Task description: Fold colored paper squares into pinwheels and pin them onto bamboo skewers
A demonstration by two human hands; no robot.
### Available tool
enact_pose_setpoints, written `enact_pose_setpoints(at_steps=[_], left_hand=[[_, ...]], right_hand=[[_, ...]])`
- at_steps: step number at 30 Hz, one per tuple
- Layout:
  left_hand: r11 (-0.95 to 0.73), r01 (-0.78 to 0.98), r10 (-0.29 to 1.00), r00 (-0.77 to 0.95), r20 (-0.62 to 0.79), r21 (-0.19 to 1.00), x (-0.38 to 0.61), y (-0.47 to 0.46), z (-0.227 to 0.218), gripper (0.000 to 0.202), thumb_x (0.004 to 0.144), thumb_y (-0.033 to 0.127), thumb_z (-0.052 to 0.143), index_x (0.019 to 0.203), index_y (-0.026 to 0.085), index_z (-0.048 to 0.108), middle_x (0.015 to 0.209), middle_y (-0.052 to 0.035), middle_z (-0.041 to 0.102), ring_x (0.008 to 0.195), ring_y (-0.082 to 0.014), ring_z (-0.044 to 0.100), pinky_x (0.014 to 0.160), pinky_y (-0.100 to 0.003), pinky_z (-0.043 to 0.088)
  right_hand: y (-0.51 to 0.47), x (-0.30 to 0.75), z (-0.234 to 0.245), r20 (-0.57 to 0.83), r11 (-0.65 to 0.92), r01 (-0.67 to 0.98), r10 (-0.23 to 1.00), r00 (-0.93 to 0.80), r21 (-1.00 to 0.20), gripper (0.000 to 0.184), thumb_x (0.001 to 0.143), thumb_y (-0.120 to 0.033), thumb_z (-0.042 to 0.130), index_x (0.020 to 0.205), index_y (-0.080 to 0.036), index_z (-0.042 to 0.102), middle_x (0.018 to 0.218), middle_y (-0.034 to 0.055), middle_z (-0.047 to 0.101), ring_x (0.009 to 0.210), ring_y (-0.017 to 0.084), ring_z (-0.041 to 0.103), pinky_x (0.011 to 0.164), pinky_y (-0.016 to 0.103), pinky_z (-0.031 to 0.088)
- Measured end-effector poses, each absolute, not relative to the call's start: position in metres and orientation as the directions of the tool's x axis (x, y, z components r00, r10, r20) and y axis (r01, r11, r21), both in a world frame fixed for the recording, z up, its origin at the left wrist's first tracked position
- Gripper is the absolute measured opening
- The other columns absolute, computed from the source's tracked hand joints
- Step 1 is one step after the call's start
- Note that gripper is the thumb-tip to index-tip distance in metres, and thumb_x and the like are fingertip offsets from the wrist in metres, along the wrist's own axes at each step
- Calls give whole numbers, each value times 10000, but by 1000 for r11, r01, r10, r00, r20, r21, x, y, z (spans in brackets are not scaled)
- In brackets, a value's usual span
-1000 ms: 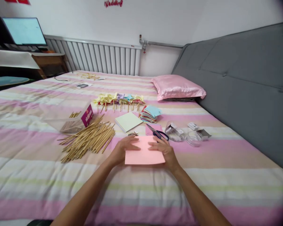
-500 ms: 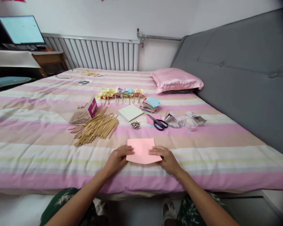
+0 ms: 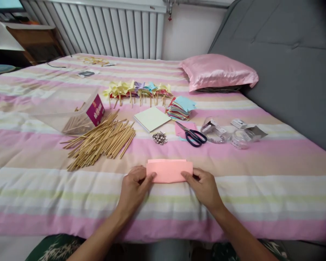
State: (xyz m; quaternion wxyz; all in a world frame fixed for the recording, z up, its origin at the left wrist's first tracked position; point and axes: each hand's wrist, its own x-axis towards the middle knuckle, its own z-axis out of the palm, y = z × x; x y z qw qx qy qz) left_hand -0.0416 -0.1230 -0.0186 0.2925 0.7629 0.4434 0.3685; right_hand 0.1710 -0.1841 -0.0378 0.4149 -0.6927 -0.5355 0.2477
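Note:
A sheet of pink paper is doubled over into a wide strip near the front of the bed. My left hand pinches its left end, thumb on top and the fingers partly behind it. At the right end my right hand grips it the same way. Beyond the paper lie a small heap of silver metal fasteners and dark-handled scissors, which rest on pink paper pieces. A stack of pale square paper sits behind the heap.
Left are loose wooden sticks and a clear plastic box on its side with more sticks. Several paper pinwheels, a coloured paper stack and a pillow lie farther back. Clear plastic containers are at right.
The pink paper has gone from lying nearly flat to folded over, its near edge brought up toward the far edge. My thumbs now press on its front. The view has tilted down and closer.

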Motion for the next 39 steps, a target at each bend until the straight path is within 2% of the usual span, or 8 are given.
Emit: enact_pose_setpoints(at_steps=[6, 14, 20, 26, 32, 35, 37, 39], left_hand=[[-602, 505, 797, 334, 503, 619, -45, -129, -19, 325, 840, 228, 554, 533, 182, 460, 567, 1, 502, 690, -152, 527, 673, -283, 406], [-573, 630, 808, 328, 490, 524, -49, -136, -25, 353, 832, 222, 579, 521, 176, 420, 541, 31, 451, 568, -112, 468, 720, -316, 389], [-505, 733, 824, 253, 507, 455, -42, -142, -27, 341, 808, 264, 600, 515, 185, 444, 519, 42, 446, 571, -124, 500, 885, -393, 369], [-455, 761, 842, 199, 502, 463, -38, -140, -30, 346, 827, 285, 565, 518, 189, 442, 518, 41, 462, 541, -120, 486, 900, -402, 374], [-455, 776, 837, 205, 507, 438, -38, -141, -29, 318, 814, 285, 574, 530, 199, 458, 525, 21, 487, 596, -154, 505, 916, -440, 380], [-448, 782, 838, 198, 508, 434, -38, -143, -30, 253, 814, 291, 577, 594, 202, 488, 543, 15, 512, 600, -165, 505, 922, -452, 388], [-454, 782, 825, 187, 533, 427, -38, -144, -29, 153, 803, 307, 590, 721, 190, 533, 618, -9, 567, 648, -184, 534, 925, -457, 396], [-482, 767, 801, 190, 568, 423, -38, -147, -28, 227, 772, 340, 624, 896, 166, 549, 760, -50, 627, 748, -212, 576, 955, -472, 383]], right_hand=[[-193, 168, -37, 135, -60, 503, 930, 343, -862, 374, 842, -420, 554, 565, -179, 479, 632, -9, 448, 619, 129, 447, 574, 246, 359], [-202, 169, -36, 134, -44, 541, 949, 286, -840, 413, 848, -393, 553, 527, -192, 386, 583, -26, 394, 596, 123, 440, 571, 239, 353], [-201, 166, -36, 130, -99, 617, 940, 315, -781, 372, 845, -391, 544, 548, -185, 452, 591, -12, 455, 599, 135, 456, 573, 249, 342], [-193, 163, -37, 193, -104, 726, 930, 313, -679, 359, 879, -384, 469, 579, -192, 420, 572, -14, 439, 594, 145, 443, 566, 259, 311], [-188, 163, -38, 189, -145, 775, 927, 323, -615, 331, 889, -407, 445, 650, -189, 516, 598, 3, 517, 594, 149, 471, 568, 260, 312], [-186, 163, -38, 189, -150, 794, 930, 316, -589, 343, 888, -420, 444, 650, -188, 528, 593, 4, 534, 575, 143, 472, 559, 256, 309], [-186, 161, -37, 204, -141, 800, 928, 313, -584, 344, 889, -420, 442, 651, -187, 528, 602, 5, 539, 579, 141, 472, 562, 256, 309], [-187, 161, -36, 204, -130, 781, 927, 314, -610, 341, 889, -418, 440, 653, -187, 525, 609, 3, 534, 589, 141, 472, 564, 255, 311]])
